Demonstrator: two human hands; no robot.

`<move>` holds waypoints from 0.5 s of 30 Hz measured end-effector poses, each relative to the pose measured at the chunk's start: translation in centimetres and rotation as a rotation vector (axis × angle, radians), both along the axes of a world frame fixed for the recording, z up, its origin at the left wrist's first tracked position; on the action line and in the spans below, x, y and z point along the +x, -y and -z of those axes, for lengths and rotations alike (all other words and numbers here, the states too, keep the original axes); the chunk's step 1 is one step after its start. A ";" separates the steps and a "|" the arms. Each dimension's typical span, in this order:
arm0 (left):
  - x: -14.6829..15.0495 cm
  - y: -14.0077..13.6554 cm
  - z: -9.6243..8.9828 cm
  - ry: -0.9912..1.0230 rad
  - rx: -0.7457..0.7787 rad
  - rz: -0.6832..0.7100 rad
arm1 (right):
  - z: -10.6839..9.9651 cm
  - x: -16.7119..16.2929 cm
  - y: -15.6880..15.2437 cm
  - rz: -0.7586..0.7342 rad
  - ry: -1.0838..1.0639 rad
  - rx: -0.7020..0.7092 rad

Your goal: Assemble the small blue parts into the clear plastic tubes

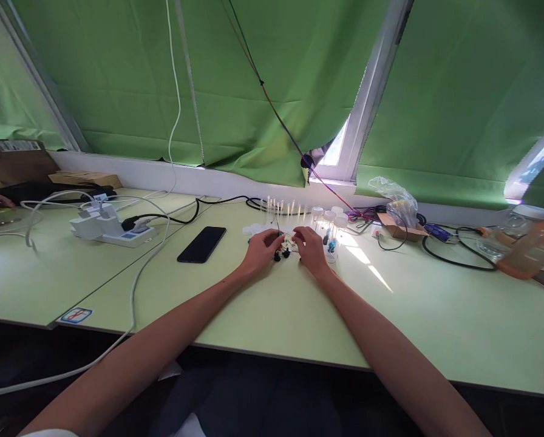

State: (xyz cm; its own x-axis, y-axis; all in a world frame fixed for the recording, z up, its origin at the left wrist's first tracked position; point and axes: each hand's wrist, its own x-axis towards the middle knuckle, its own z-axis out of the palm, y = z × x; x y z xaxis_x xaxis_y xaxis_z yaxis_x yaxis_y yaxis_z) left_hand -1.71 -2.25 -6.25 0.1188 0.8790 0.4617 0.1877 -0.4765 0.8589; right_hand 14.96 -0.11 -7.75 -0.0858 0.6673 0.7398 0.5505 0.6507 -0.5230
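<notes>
Leftmost, well to the left of and behind the phone [201,244], a carton [17,159] bears a white label whose print is too small to read. Left and nearer than the phone, a sticker [76,315] on the tabletop [254,315] shows a red mark within a blue border, no legible words. Right of the phone, the left hand [261,249] seems to pinch a thin-leaded part [280,233]. More loose parts [286,253], some black, lie beyond it, rightward from the phone. They look light and small, their leads probably easy to bend, so the bodies offer the safer hold. Farthest right of the phone, the right hand [312,249] curls its fingers inward; whether they grip anything is unclear.
</notes>
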 end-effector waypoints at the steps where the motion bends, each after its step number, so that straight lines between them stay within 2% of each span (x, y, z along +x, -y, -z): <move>1: 0.0 0.0 0.0 0.004 -0.009 0.006 | 0.0 0.1 0.0 0.005 -0.007 0.010; 10: 0.4 -0.1 0.4 0.108 -0.091 0.130 | -0.2 0.1 0.1 -0.006 -0.051 0.071; 15: 0.9 0.5 0.3 0.136 -0.145 0.141 | -0.6 0.1 0.5 -0.022 -0.052 0.080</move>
State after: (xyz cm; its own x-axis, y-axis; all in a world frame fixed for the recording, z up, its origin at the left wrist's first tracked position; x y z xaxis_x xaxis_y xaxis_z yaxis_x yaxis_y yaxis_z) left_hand -0.84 -2.75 -6.53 0.1904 0.9164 0.3522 0.0062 -0.3599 0.9330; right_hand 15.07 -0.64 -7.15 -0.0599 0.6044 0.7944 0.5092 0.7030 -0.4965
